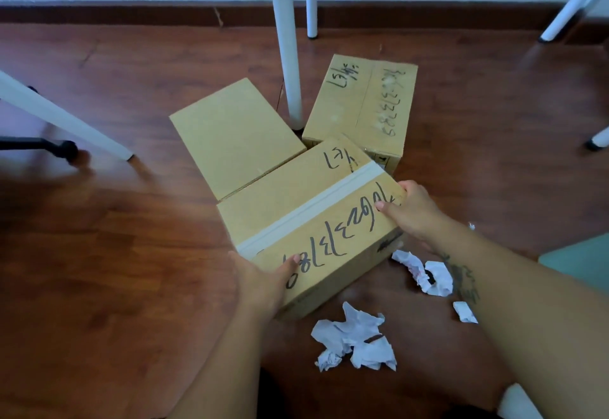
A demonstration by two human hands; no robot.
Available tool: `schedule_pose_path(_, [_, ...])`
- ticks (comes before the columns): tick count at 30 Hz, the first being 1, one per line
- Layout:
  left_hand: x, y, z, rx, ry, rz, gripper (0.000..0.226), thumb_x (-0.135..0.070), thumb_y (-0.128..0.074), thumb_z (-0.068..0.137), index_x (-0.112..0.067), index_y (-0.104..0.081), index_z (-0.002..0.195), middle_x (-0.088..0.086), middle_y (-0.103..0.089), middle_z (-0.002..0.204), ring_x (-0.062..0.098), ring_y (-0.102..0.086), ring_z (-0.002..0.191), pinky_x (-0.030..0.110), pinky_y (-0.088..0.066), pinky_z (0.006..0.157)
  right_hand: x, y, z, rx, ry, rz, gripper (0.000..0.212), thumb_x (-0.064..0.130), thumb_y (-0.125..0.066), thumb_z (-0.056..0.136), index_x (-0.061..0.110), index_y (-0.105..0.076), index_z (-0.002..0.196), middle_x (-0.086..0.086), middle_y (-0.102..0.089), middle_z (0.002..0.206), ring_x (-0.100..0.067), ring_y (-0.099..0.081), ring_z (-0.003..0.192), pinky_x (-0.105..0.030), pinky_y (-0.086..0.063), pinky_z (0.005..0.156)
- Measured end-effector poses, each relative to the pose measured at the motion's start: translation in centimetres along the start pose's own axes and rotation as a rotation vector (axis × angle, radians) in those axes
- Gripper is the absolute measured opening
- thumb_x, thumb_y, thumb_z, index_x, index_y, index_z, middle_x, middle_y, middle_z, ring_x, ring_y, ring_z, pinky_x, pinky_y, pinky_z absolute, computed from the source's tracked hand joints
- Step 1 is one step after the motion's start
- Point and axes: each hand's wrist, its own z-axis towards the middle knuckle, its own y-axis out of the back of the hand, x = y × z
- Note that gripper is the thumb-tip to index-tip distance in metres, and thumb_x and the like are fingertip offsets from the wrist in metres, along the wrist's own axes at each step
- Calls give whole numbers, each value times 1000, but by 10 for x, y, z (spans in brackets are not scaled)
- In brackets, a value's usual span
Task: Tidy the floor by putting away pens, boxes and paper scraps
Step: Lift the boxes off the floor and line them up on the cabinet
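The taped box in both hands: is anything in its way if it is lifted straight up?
Nothing visible lies on the taped box. The left hand and right hand grip opposite ends. The plain box touches its far side, beside it.

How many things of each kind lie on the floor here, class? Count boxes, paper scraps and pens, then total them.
Boxes: 3 (held box, plain box, far box)
Paper scraps: 4 (big one, pair by the right arm, small one)
Pens: 0 visible
Total: 7
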Motion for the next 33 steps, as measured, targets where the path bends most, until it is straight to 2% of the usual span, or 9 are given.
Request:
schedule_pose_path(2, [-23, 12, -21, 11, -50, -11, 104, -55, -92, 39, -23, -36, 121, 2, -57, 119, 22, -59, 110, 46, -51, 95, 12, 22, -26, -31, -2, 36, 59, 29, -67, 88, 11, -41, 138, -8, -41, 135, -26, -47, 117, -38, -41, 95])
schedule_pose_path(6, [-78, 38, -70, 89, -235, -35, 67, -8, -89, 63, -16, -45, 114, -3, -63, 102, 7, -62, 88, 21, -49, 69, 38, 74, -89, -102, -15, 131, 53, 31, -67, 87, 13, -45, 132, -6, -44, 129, -24, -51, 109, -45, -46, 96])
schedule_pose_path(10, [-147, 70, -127, 184, -392, -22, 72, -22, -93, 58, -16, -49, 116, 3, -67, 106, 15, -66, 93, 31, -53, 77, 74, 143, -162, -206, 14, 275, 31, 26, -67, 87, 14, -50, 110, -8, -55, 117, -24, -58, 96, -34, -48, 67])
schedule_pose_path(12, [-183, 83, -156, 222, -479, -13, 68, -26, -92, 59, -19, -53, 115, -1, -70, 103, 14, -67, 93, 33, -54, 79, 94, 179, -198, -243, 33, 339, 34, 26, -67, 87, 12, -51, 115, -8, -56, 117, -23, -58, 95, -29, -42, 59])
schedule_pose_path(14, [-227, 98, -199, 248, -609, 4, 60, -32, -90, 61, -24, -56, 110, -7, -70, 100, 14, -67, 93, 31, -53, 78, 113, 220, -243, -319, 62, 378, 41, 28, -68, 86, 11, -53, 120, -7, -58, 117, -23, -58, 96, -28, -42, 59])
schedule_pose_path(18, [-301, 121, -287, 326, -777, -29, 42, -36, -84, 70, -31, -47, 90, -12, -60, 93, 16, -60, 90, 37, -50, 84, 145, 302, -330, -464, 137, 455, 52, 34, -70, 83, 11, -50, 124, -3, -60, 114, -24, -57, 106, -37, -47, 85])
schedule_pose_path(22, [-355, 140, -378, 404, -941, -54, 43, -42, -79, 75, -31, -44, 98, -10, -56, 90, 20, -60, 92, 43, -53, 86, 168, 376, -432, -613, 261, 515, 40, 27, -65, 90, 12, -50, 123, -1, -61, 101, -13, -57, 84, -28, -41, 61])
schedule_pose_path(25, [-391, 147, -432, 441, -1000, -98, 57, -50, -80, 70, -24, -49, 109, -6, -59, 96, 21, -61, 93, 43, -54, 86, 179, 420, -496, -748, 319, 529, 49, 28, -65, 90, 9, -46, 130, -3, -60, 107, -15, -57, 88, -29, -45, 66])
schedule_pose_path(33, [-458, 133, -579, 604, -1192, -111, 40, -39, -64, 77, -14, -54, 106, 3, -60, 95, 19, -59, 81, 30, -47, 62, 149, 520, -625, -1008, 360, 556, 55, 34, -66, 88, 7, -47, 131, -6, -59, 112, -12, -55, 83, -28, -39, 58])
